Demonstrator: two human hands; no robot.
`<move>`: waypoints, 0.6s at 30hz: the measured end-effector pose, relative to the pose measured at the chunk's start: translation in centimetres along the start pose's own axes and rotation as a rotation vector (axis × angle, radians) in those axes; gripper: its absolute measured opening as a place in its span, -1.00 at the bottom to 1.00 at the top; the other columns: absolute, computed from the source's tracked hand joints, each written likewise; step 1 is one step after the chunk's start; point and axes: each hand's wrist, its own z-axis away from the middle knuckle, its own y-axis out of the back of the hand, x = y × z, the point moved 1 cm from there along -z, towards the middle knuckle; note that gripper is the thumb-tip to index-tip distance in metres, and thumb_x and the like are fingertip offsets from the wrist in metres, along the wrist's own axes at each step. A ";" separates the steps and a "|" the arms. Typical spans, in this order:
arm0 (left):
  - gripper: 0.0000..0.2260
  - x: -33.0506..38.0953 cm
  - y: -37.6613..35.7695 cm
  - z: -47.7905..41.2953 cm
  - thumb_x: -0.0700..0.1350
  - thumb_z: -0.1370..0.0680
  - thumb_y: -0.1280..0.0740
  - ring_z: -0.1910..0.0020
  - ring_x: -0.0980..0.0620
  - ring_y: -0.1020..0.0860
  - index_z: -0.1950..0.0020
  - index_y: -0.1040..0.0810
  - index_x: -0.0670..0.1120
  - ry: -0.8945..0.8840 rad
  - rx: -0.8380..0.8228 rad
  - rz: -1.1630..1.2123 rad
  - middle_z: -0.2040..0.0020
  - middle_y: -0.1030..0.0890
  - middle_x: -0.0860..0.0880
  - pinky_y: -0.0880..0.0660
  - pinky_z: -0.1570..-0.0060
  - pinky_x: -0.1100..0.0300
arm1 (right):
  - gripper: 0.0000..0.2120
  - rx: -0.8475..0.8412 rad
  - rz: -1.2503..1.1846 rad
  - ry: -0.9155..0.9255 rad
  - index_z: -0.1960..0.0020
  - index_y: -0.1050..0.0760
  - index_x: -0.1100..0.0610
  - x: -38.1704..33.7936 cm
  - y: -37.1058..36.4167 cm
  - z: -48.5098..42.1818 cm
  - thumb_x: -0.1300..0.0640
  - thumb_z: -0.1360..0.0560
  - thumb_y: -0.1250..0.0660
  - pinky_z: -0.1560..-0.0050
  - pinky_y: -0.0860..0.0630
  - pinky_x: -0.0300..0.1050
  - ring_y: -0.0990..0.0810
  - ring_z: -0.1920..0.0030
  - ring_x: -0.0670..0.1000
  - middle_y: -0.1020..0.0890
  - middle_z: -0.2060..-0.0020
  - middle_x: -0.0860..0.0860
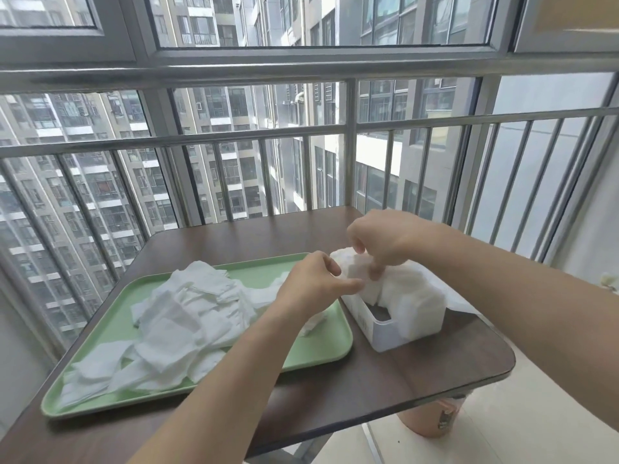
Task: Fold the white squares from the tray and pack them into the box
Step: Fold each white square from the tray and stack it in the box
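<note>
My left hand (pixel 313 279) and right hand (pixel 385 244) are pinching folded squares (pixel 413 296) packed in the box (pixel 385 334); loose squares (pixel 187 313) are filling the tray (pixel 318 349)

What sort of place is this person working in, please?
Probably an enclosed balcony in a high-rise flat: a metal railing against tall windows, apartment towers close outside, and a small brown table carrying the green tray and box of white squares.

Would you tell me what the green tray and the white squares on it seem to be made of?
Pale green rectangular tray: likely plastic, smooth matte, rounded rim. Thin white squares: probably soft nonwoven or cotton, faintly textured, limp and crumpled.
</note>
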 end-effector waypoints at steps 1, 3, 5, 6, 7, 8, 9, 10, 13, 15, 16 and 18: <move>-0.55 -0.1 0.1 -0.1 0.20 -0.20 -0.56 0.23 0.06 -0.53 0.09 -0.50 0.01 -0.001 -0.002 0.000 0.20 -0.56 0.08 -0.46 0.15 0.10 | -0.55 -0.035 -0.077 0.004 -0.08 -0.51 0.04 0.0 0.0 0.0 0.01 -0.30 -0.63 0.20 -0.51 -0.09 -0.57 0.09 0.03 -0.56 0.03 -0.02; -0.57 -0.2 0.1 -0.1 0.19 -0.24 -0.58 0.23 0.07 -0.53 0.10 -0.50 0.01 -0.007 -0.004 -0.007 0.20 -0.56 0.08 -0.46 0.16 0.11 | -0.67 -0.023 -0.102 -0.001 0.04 -0.50 0.03 -0.2 -0.4 -0.1 0.10 -0.33 -0.60 0.30 -0.45 -0.12 -0.54 0.19 0.00 -0.54 0.12 -0.03; -0.59 -0.2 0.2 0.1 0.19 -0.28 -0.58 0.23 0.07 -0.53 0.10 -0.50 0.01 -0.015 -0.011 -0.012 0.21 -0.56 0.08 -0.45 0.17 0.12 | -0.69 0.021 -0.072 -0.018 0.20 -0.40 -0.01 -0.8 -1.0 -0.1 0.09 -0.34 -0.56 0.40 -0.34 -0.15 -0.49 0.29 -0.03 -0.49 0.24 -0.07; -0.61 -0.2 0.3 0.1 0.18 -0.30 -0.58 0.23 0.06 -0.53 0.11 -0.50 0.01 -0.015 -0.020 -0.014 0.20 -0.57 0.08 -0.45 0.16 0.12 | -0.66 0.035 -0.056 -0.022 0.25 -0.34 -0.03 -1.1 -1.2 -0.1 0.07 -0.34 -0.54 0.42 -0.31 -0.16 -0.47 0.31 -0.03 -0.47 0.27 -0.07; -0.65 -0.1 0.5 0.1 0.16 -0.34 -0.56 0.24 0.06 -0.53 0.12 -0.51 0.01 -0.017 -0.032 -0.024 0.21 -0.59 0.07 -0.48 0.15 0.10 | -0.66 0.054 -0.025 -0.021 0.25 -0.32 -0.04 -1.3 -1.3 0.1 0.02 -0.35 -0.53 0.42 -0.30 -0.16 -0.48 0.29 -0.02 -0.47 0.27 -0.07; -0.71 -0.1 1.0 0.1 0.13 -0.39 -0.54 0.24 0.05 -0.54 0.14 -0.52 0.01 -0.026 -0.038 -0.042 0.22 -0.62 0.06 -0.55 0.12 0.05 | -0.68 0.075 0.022 -0.017 0.22 -0.35 -0.05 -1.5 -1.3 0.2 -0.03 -0.35 -0.52 0.41 -0.30 -0.16 -0.51 0.25 0.00 -0.50 0.25 -0.07; -0.79 -0.2 1.7 0.1 0.08 -0.44 -0.51 0.25 0.04 -0.57 0.18 -0.53 0.01 -0.043 -0.034 -0.078 0.23 -0.64 0.06 -0.60 0.05 -0.01 | -0.70 0.092 0.059 -0.014 0.15 -0.40 -0.04 -1.6 -1.0 0.4 -0.08 -0.35 -0.52 0.38 -0.32 -0.15 -0.54 0.19 0.02 -0.54 0.19 -0.06; -0.85 -0.3 2.4 0.1 0.01 -0.49 -0.47 0.23 0.04 -0.59 0.21 -0.54 0.04 -0.057 -0.020 -0.135 0.24 -0.66 0.07 -0.61 -0.01 -0.05 | -0.66 0.089 0.066 -0.020 0.05 -0.45 -0.02 -1.6 -0.6 0.7 -0.12 -0.35 -0.53 0.33 -0.35 -0.14 -0.56 0.12 0.03 -0.56 0.12 -0.06; -0.88 -1.0 4.5 0.5 -0.08 -0.53 -0.40 0.04 -0.01 -0.63 0.18 -0.55 0.10 -0.060 0.014 -0.400 0.06 -0.68 0.05 -0.59 -0.08 -0.02 | -0.54 0.070 -0.026 -0.038 -0.10 -0.47 -0.02 -1.1 1.3 1.7 -0.19 -0.34 -0.54 0.24 -0.41 -0.10 -0.52 0.04 0.00 -0.55 0.05 -0.10; -0.91 -1.5 4.7 1.1 0.00 -0.52 -0.42 -0.07 -0.03 -0.60 0.00 -0.57 0.10 -0.039 -0.034 -0.573 -0.09 -0.64 0.04 -0.55 -0.11 0.03 | -0.58 0.140 -0.111 -0.034 -0.09 -0.48 -0.02 -1.2 2.6 2.4 -0.19 -0.37 -0.51 0.25 -0.40 -0.11 -0.51 0.05 -0.02 -0.53 0.10 -0.13; -0.80 -1.7 4.5 1.3 0.03 -0.50 -0.44 -0.12 -0.03 -0.57 -0.10 -0.57 0.09 -0.037 -0.067 -0.648 -0.14 -0.62 0.05 -0.53 -0.13 0.06 | -0.61 0.177 -0.156 -0.026 -0.07 -0.49 -0.02 -1.4 3.0 2.6 -0.19 -0.39 -0.50 0.27 -0.39 -0.13 -0.52 0.06 -0.02 -0.53 0.12 -0.14; -0.66 -1.8 4.1 1.5 0.03 -0.49 -0.45 -0.20 -0.03 -0.53 -0.25 -0.53 0.06 -0.064 -0.113 -0.704 -0.23 -0.57 0.05 -0.49 -0.16 0.08 | -0.68 0.211 -0.243 -0.006 -0.02 -0.51 -0.01 -2.3 3.4 2.9 -0.18 -0.42 -0.47 0.26 -0.41 -0.14 -0.54 0.07 -0.03 -0.54 0.14 -0.15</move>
